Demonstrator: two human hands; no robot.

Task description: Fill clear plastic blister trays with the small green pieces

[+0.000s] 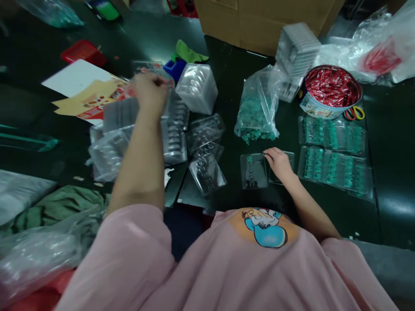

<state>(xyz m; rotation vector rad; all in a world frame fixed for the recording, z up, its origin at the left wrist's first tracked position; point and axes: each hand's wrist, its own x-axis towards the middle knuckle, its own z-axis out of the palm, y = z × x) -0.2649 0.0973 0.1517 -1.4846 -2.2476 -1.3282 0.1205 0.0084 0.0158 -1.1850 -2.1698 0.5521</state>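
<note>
My left hand [149, 93] reaches out over stacked transparent plastic trays [175, 140] on the left. Its fingers are closed, near a small reddish transparent piece [170, 83]; what they hold, if anything, is hard to make out. My right hand [279, 163] is low at the inner corner between two transparent blister trays, its fingertips pinched together at the edge. One of these, the left blister tray [254, 179], has a green piece [249, 159] in its top hollow. The right blister tray [290, 160] lies partly under my hand. Whatever the right fingertips pinch is hidden.
Behind stands an open bag of green pieces [256, 112]. Filled trays [333, 168] lie at right, below a round tin [327, 113] of red packets and scissors [354, 113]. A tray stack [197, 88], loose trays [207, 172] and a cardboard box [266, 26] are also there.
</note>
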